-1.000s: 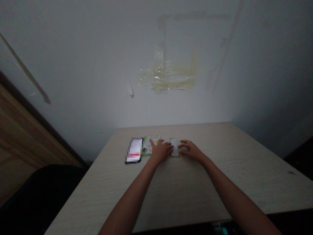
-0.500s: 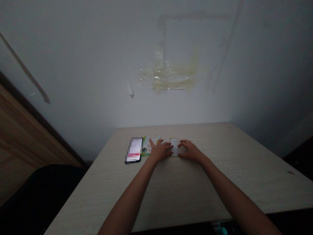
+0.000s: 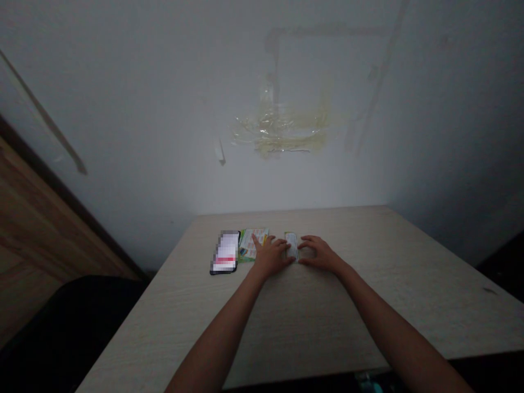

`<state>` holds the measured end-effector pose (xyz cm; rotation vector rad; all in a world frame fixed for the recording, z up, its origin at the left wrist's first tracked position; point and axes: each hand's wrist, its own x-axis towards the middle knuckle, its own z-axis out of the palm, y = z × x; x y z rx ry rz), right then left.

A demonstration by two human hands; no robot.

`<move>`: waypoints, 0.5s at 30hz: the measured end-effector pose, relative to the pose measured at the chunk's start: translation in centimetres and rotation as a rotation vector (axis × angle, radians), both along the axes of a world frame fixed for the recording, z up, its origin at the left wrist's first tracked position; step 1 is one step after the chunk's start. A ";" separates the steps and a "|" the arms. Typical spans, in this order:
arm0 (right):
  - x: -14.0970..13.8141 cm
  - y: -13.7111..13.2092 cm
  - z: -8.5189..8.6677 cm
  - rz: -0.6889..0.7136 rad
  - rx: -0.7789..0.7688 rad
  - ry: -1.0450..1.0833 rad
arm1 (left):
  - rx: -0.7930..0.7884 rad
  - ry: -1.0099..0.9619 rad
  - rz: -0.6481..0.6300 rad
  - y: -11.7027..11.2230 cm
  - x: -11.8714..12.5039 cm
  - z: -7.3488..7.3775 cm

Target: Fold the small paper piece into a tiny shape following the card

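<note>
A small, narrow printed paper or packet (image 3: 292, 245), whitish with a green edge, lies flat on the table between my hands. Spread fingers of my left hand (image 3: 272, 256) rest at its left side and partly cover it. My right hand (image 3: 321, 254) is curved at its right edge, thumb and fingers apart; whether the tips touch it I cannot tell. Left of my left hand is a colourful printed leaflet (image 3: 249, 240) with green edges, partly hidden by that hand. Beside the leaflet lies a phone (image 3: 226, 252) with a lit, partly blurred-out screen.
The pale wooden table (image 3: 319, 316) meets a grey wall (image 3: 164, 109) at the back. Crumpled clear tape (image 3: 282, 131) sticks to the wall. A dark chair-like shape (image 3: 82, 316) stands at the left, near a wooden panel (image 3: 33, 207). A bluish object (image 3: 370, 382) shows below the front edge.
My left hand's thumb-side fingers have shifted slightly right along the lower end of the small printed paper. My right hand stays nearly in place; the view has shifted slightly.
</note>
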<state>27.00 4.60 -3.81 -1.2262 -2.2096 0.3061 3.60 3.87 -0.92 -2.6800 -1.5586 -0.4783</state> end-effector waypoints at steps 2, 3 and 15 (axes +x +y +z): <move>0.1 0.1 -0.1 0.039 0.013 0.032 | 0.015 -0.010 0.003 -0.2 -0.1 0.1; 0.2 0.2 -0.1 0.056 0.019 0.042 | 0.024 -0.012 0.005 -0.3 -0.1 0.1; -0.5 1.0 -0.5 -0.069 0.069 0.033 | 0.016 0.031 0.031 -0.8 -0.2 0.5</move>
